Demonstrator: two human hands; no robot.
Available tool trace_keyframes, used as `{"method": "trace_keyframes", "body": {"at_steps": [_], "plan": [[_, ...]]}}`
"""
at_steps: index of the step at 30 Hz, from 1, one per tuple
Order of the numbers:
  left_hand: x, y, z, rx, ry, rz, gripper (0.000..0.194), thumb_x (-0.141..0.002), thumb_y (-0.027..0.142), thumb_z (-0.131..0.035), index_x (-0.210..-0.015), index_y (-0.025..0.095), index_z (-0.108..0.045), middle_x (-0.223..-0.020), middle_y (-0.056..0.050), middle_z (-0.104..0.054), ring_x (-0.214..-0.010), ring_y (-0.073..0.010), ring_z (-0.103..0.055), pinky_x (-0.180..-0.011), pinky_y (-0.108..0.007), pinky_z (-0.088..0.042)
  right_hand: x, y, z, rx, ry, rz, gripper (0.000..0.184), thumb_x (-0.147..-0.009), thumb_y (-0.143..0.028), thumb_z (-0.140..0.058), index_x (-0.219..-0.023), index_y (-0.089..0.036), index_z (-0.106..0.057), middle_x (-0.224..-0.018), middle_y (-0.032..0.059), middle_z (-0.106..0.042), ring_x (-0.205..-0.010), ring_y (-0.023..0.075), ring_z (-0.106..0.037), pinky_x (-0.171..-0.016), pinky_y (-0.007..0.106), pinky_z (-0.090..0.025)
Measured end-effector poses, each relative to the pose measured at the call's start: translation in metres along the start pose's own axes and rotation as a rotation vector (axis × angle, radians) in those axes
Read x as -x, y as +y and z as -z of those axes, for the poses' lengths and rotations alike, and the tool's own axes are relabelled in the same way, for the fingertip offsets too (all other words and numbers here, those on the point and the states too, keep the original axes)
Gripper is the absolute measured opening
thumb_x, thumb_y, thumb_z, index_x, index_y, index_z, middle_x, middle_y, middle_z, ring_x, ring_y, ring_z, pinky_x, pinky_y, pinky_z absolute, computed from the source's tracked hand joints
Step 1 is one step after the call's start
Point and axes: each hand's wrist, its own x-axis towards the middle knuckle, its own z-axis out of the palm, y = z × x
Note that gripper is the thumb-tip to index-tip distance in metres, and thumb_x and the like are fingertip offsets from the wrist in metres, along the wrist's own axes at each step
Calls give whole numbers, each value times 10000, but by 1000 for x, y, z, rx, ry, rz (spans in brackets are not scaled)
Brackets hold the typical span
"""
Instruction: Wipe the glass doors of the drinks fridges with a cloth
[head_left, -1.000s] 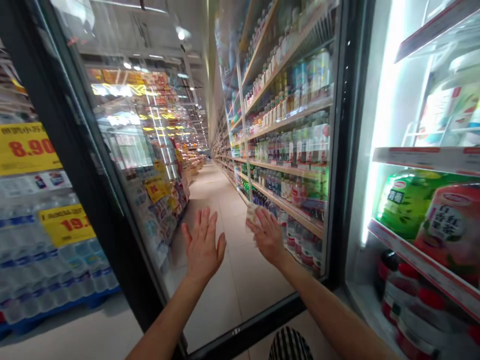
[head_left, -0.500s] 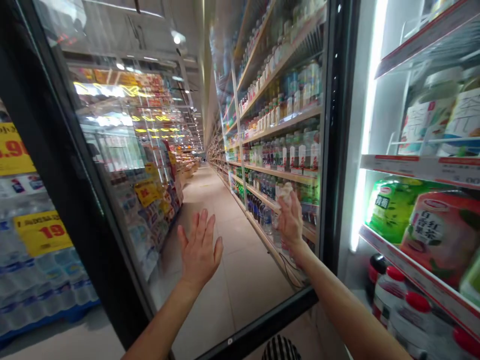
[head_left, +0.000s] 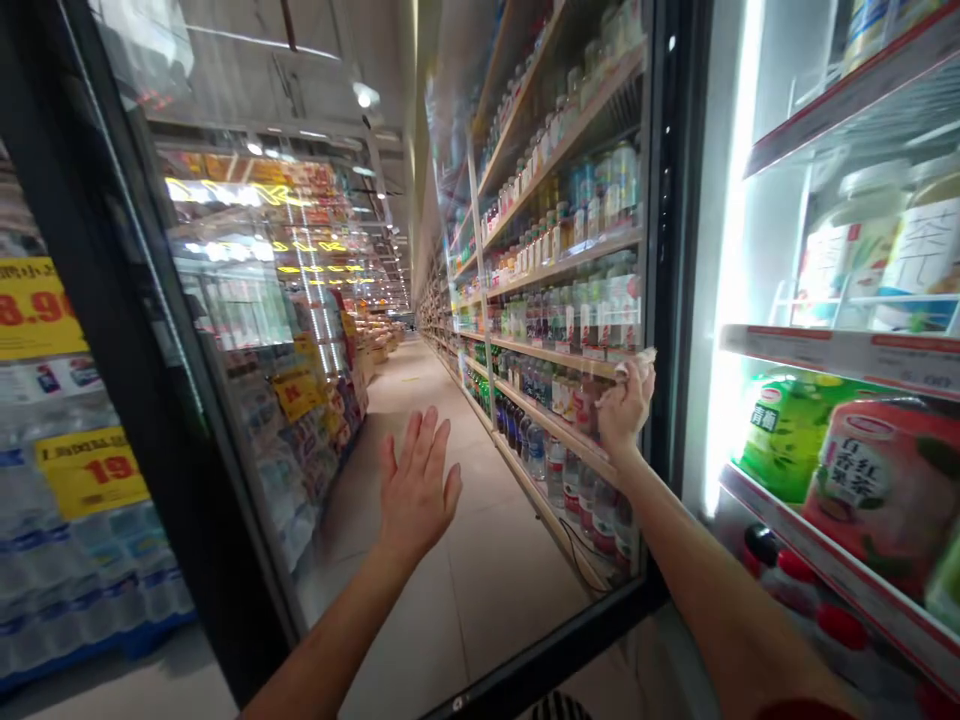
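An open glass fridge door (head_left: 480, 520) with a black frame stands in front of me. My left hand (head_left: 417, 490) lies flat on the glass, fingers stretched upward and together. My right hand (head_left: 625, 405) presses a small crumpled pale cloth (head_left: 636, 361) against the glass near the door's right edge, fingers closed round it. Through the glass I see a shop aisle with shelves of bottles (head_left: 570, 300).
The lit fridge interior (head_left: 825, 350) on the right holds large green and red drink bottles (head_left: 862, 460) on shelves with price strips. At left, stacked water bottle packs (head_left: 90, 570) sit under yellow price signs (head_left: 82, 470). Tiled floor runs down the aisle.
My right hand with the cloth has slid up and to the right across the glass, to the door's right edge. My left hand stayed flat on the glass, shifting slightly right.
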Motion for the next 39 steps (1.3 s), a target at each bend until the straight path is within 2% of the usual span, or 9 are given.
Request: {"method": "trace_keyframes", "body": {"at_steps": [3, 8, 10, 13, 15, 21, 27, 33, 39], "plan": [[-1, 3, 0, -3, 10, 10, 610, -805, 228, -496, -1371, 155, -282, -1388, -153, -378, -1342, -235, -243, -1098, -462, -107, 0, -24, -10, -19, 21, 70, 443, -837, -117, -309, -1229, -186, -502, -1429, 96, -309, -1344, 226, -255, -1067, 503, -292], [-7, -5, 8, -23, 31, 14, 600, -808, 231, -492, -1367, 149, -290, -1391, -159, -370, -1348, -232, -231, -1097, -463, -118, 39, -69, -7, -75, -336, 588, 435, -805, -104, -415, -1180, -284, -541, -1440, 13, -312, -1350, 205, -249, -1081, 444, -294], [-8, -14, 14, -47, 35, 31, 600, -810, 238, -490, -1368, 145, -289, -1396, -159, -363, -1351, -234, -221, -1098, -469, -108, 31, -57, -4, -52, -265, 482, 431, -805, -108, -406, -1183, -264, -543, -1430, 39, -329, -1337, 212, -279, -1061, 450, -321], [-7, -23, 20, -74, 30, 45, 613, -817, 251, -482, -1379, 146, -263, -1403, -158, -350, -1350, -242, -221, -1095, -478, -105, 4, -39, -10, -7, 30, 74, 434, -823, -115, -344, -1213, -185, -523, -1422, 116, -326, -1326, 246, -295, -1033, 504, -335], [-7, -23, 21, -72, 23, 51, 619, -822, 261, -480, -1387, 157, -247, -1401, -153, -356, -1347, -249, -228, -1092, -487, -105, -1, -48, -17, -21, 79, 37, 438, -830, -120, -332, -1224, -178, -514, -1423, 123, -324, -1332, 254, -282, -1039, 519, -319], [-5, -30, 24, -87, 20, 58, 660, -822, 254, -486, -1407, 182, -188, -1414, -142, -335, -1345, -248, -235, -1090, -488, -116, 37, -118, -23, -124, -339, 747, 497, -797, -85, -414, -1231, -314, -496, -1414, 10, -372, -1350, 191, -252, -1083, 430, -294], [7, -56, 40, -126, 45, 71, 708, -807, 276, -518, -1412, 178, -163, -1419, -157, -322, -1347, -260, -229, -1087, -512, -109, 27, -125, -30, -108, -23, 295, 482, -824, -94, -347, -1270, -232, -466, -1470, 64, -247, -1352, 235, -238, -1062, 496, -292], [17, -66, 52, -138, 26, 108, 668, -810, 251, -506, -1400, 173, -202, -1408, -167, -341, -1343, -268, -241, -1076, -517, -151, 76, -168, -28, -156, -320, 802, 452, -818, -100, -424, -1207, -308, -520, -1349, 19, -463, -1342, 187, -271, -1086, 409, -279], [24, -79, 67, -82, 34, 98, 687, -802, 224, -512, -1401, 158, -182, -1429, -176, -299, -1360, -259, -191, -1065, -489, -232, 54, -181, -38, -158, -95, 360, 481, -836, -117, -367, -1289, -256, -449, -1459, 77, -281, -1358, 249, -224, -1061, 510, -269]]}}
